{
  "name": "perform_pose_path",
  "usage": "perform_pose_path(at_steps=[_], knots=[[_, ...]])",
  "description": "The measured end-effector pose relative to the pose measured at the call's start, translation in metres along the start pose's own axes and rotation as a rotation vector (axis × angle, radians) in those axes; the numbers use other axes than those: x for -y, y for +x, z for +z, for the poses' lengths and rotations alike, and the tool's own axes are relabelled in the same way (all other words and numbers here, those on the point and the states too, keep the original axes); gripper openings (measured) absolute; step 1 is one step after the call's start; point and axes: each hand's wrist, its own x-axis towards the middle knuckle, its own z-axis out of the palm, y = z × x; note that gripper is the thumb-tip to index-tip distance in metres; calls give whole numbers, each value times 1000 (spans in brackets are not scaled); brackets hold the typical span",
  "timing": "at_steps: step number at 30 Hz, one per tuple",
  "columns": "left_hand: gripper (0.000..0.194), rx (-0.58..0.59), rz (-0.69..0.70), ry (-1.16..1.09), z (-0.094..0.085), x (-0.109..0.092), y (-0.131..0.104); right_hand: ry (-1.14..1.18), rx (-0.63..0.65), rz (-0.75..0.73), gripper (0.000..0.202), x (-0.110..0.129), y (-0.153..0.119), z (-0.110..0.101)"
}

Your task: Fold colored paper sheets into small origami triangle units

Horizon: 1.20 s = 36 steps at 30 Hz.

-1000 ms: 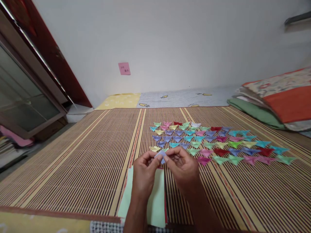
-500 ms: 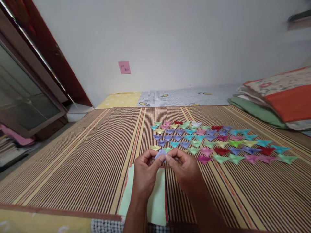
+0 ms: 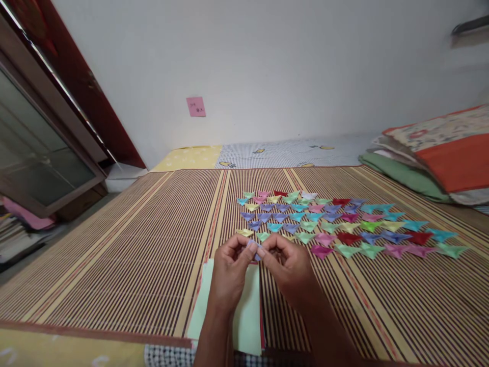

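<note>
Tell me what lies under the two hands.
Under the left hand and right hand lies a pale green paper sheet on the striped mat; a red edge peeks beneath. The arms cover its middle.

lavender folded paper (image 3: pixel 255 248), brown-striped mat (image 3: pixel 133 255), pink note (image 3: pixel 196 107)

White wall (image 3: pixel 267 61) (pink note (image 3: pixel 196 107) stuck on), striped mat (image 3: pixel 114 255), folded bedding (image 3: pixel 439 153).

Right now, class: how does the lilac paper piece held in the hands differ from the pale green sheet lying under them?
The lilac piece is small and folded; the green sheet is large and flat. The lilac piece is pinched off the mat between the left hand and right hand; the green sheet lies on the mat, untouched. Both are coloured paper.
</note>
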Motion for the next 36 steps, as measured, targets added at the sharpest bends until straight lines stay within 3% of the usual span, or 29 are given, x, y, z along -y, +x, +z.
perform_pose_path(at_steps=[5,11,16,19,24,29,36], knots=[[19,-35,43,-75,-1,4,0,67,-29,53,23,-3,-1,5],[24,49,-134,-118,-5,0,2,201,-68,114,17,-5,2,2],[26,-130,-76,-295,1,-3,2,364,-40,180,25,-6,3,1],[26,-146,-32,-337,3,-1,1,398,-20,160,18,-7,2,6],[16,-90,-6,-173,0,-1,0,220,-94,17,13,-2,-1,3],[9,-86,54,44,-4,-15,-3,-43,-92,-98,17,4,-2,-7],[21,77,-135,26,-6,-19,-5,-180,-96,-195,16,7,-3,-3]])
